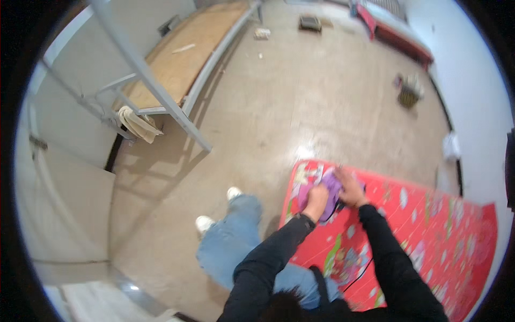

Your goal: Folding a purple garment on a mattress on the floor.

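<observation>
A crumpled purple cloth (332,187) lies near the left corner of a red mattress (402,213) printed with cartoon figures. My left hand (317,200) is closed on the cloth's left part, its fingers curled and partly hidden. My right hand (351,188) rests on the cloth's right side with its fingers spread; whether it pinches any fabric cannot be made out. Something dark shows at the cloth's lower edge, between the hands. Below my right forearm, a thin black cord (357,277) runs over the mattress.
A metal bed frame (161,94) with a bare wooden board (189,52) stands at upper left, a cream cloth (139,124) hanging beneath. A basket (408,96) with things in it sits on the floor at right. Farther off are a dark box-like object (310,23) and another low bed (396,36).
</observation>
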Demonstrator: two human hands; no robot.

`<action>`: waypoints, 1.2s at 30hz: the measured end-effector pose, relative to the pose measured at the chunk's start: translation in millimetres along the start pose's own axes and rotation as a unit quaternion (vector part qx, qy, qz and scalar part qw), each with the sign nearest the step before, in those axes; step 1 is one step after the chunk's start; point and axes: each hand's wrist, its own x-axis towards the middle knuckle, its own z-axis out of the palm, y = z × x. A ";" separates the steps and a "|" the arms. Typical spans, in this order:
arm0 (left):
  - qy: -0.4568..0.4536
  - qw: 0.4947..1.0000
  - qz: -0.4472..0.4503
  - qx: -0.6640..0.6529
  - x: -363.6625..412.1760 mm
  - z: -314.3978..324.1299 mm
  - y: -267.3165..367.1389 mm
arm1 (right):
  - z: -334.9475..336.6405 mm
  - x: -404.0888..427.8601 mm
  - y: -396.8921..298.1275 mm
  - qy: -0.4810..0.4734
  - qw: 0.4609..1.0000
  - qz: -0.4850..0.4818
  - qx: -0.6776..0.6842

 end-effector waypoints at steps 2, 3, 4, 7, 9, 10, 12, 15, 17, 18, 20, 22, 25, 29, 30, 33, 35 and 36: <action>0.010 0.997 -0.001 -0.074 -7.6 2.3 -3.8 | 5.2 -10.6 -9.0 0.003 1.000 0.017 0.004; -0.010 0.996 0.001 -0.088 -8.8 -1.0 -3.1 | 9.8 -19.1 -13.7 0.022 0.999 0.032 -0.034; -0.034 0.995 0.003 -0.099 -9.6 -1.9 -6.8 | 14.9 -29.8 -20.4 0.035 0.999 0.035 -0.023; -0.016 0.994 0.035 -0.103 -18.1 -0.5 -28.3 | 31.9 -62.2 -64.5 0.064 0.997 0.042 -0.012; -0.068 0.987 0.077 -0.121 -20.6 -3.6 -35.3 | 43.8 -93.0 -89.3 0.054 0.994 0.080 -0.043; -0.057 0.987 0.076 -0.132 -20.6 -13.3 -35.0 | 51.3 -113.1 -92.9 0.052 0.993 0.104 -0.034; -0.047 0.980 0.161 -0.110 -31.3 -35.3 -41.1 | 63.6 -145.4 -121.2 0.049 0.992 0.115 -0.021; -0.011 0.952 0.281 -0.116 -43.1 -39.4 -21.2 | 85.8 -181.0 -155.8 0.069 0.989 0.131 -0.009; 0.052 0.932 0.342 -0.105 -54.8 -51.3 -6.4 | 98.7 -192.7 -158.4 0.086 0.988 0.128 -0.017; 0.055 0.932 0.342 -0.109 -57.8 -57.6 -3.7 | 103.5 -194.3 -157.6 0.090 0.986 0.141 -0.014; 0.067 0.924 0.366 -0.091 -62.0 -70.7 -2.0 | 107.1 -197.3 -156.7 0.095 0.983 0.155 -0.013; 0.058 0.924 0.366 -0.100 -64.6 -83.3 -6.6 | 108.8 -199.0 -158.6 0.094 0.983 0.153 -0.038; 0.048 0.925 0.361 -0.108 -62.6 -84.6 -12.7 | 114.1 -205.4 -152.1 0.088 0.982 0.162 -0.048; 0.075 0.925 0.356 -0.110 -70.7 -69.7 -13.7 | 111.2 -209.0 -148.7 0.063 0.990 0.122 -0.041; 0.062 0.923 0.362 -0.113 -74.3 -64.7 -11.2 | 102.6 -207.0 -146.7 0.042 0.993 0.110 -0.031; 0.109 0.920 0.361 -0.111 -71.1 -60.8 -5.5 | 76.5 -202.1 -89.6 -0.036 0.998 0.055 -0.002; 0.138 0.922 0.341 -0.118 -80.3 -46.4 -7.9 | 52.9 -172.2 -76.4 -0.098 0.995 -0.019 -0.004; 0.172 0.920 0.329 -0.125 -78.5 -43.0 -3.4 | 44.3 -160.4 -55.1 -0.114 0.992 -0.047 0.016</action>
